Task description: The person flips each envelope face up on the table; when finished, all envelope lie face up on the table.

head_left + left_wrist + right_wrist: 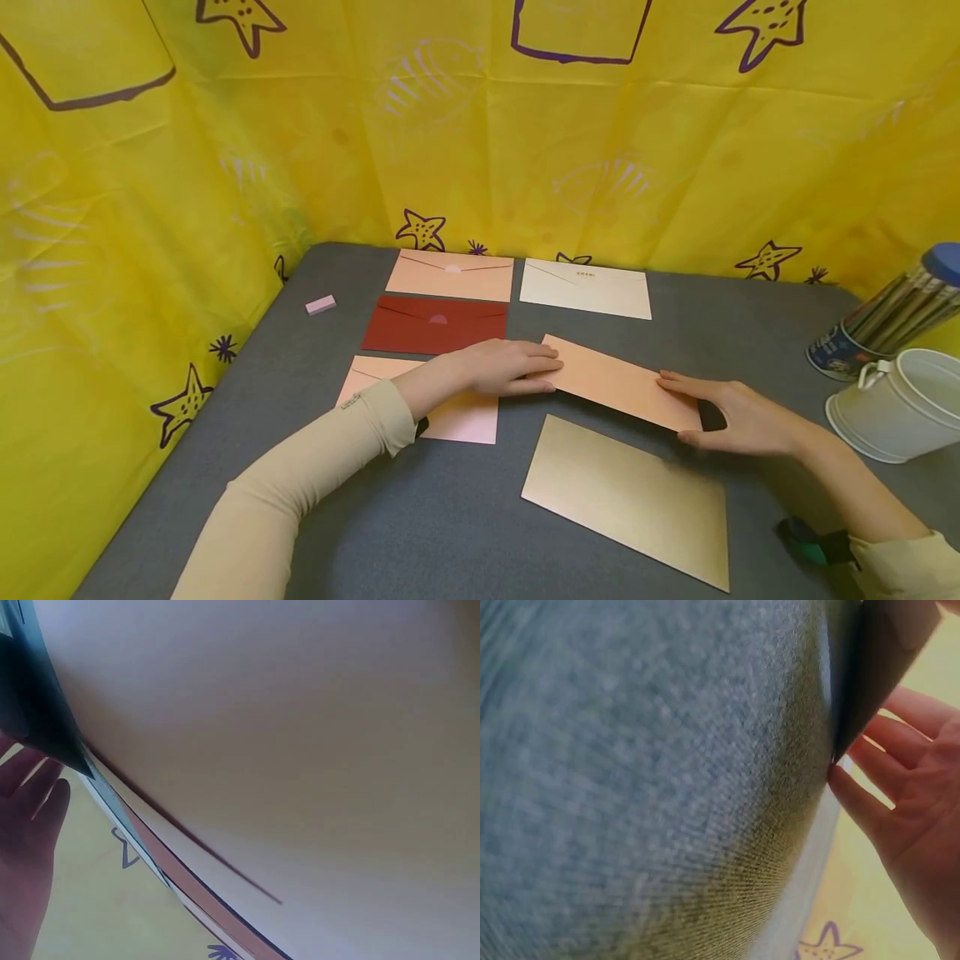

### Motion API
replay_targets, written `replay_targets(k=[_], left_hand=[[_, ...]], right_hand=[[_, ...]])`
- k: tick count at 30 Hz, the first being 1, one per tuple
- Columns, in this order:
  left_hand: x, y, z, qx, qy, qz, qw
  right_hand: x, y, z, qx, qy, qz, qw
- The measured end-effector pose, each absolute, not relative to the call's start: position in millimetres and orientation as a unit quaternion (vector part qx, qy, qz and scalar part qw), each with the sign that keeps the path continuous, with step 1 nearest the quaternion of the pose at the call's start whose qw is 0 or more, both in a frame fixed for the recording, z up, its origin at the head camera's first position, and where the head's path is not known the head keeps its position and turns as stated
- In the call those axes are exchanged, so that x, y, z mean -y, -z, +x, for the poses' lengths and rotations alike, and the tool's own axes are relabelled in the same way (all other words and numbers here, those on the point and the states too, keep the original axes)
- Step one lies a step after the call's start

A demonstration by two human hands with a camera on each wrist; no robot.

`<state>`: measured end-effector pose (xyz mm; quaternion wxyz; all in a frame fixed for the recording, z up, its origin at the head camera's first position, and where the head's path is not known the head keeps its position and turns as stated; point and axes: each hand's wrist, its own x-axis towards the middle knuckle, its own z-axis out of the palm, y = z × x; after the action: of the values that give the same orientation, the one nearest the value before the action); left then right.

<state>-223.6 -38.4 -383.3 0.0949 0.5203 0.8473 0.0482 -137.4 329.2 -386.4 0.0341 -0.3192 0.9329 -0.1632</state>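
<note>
A plain peach envelope slants between both hands, its near long edge raised off the table. My left hand holds its left end, and my right hand pinches the right end between fingers and thumb. Just in front lies a gold envelope. Under the left forearm is a pale peach envelope, partly hidden. Behind that, a red envelope and another peach envelope continue the column. In the right wrist view, fingers touch the dark underside of the held envelope.
At the back, a white envelope lies right of the column. A small pink eraser rests at the far left. On the right stand a white bucket and a blue can of pencils. A yellow cloth hangs behind the grey table.
</note>
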Motion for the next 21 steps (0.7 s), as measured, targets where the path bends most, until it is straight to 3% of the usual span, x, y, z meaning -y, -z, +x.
replay_targets(k=[12,21], left_hand=[[37.5,380.1,-225.9,-0.832,-0.163,0.530,-0.022],[40.3,377.2,-229.3,-0.829,-0.259,0.493,-0.054]], right_hand=[[-334.7,376.6,-142.9,-0.902,0.246,-0.355,-0.015],[-331.2,372.7,-147.0,-0.896,0.317,-0.304,-0.067]])
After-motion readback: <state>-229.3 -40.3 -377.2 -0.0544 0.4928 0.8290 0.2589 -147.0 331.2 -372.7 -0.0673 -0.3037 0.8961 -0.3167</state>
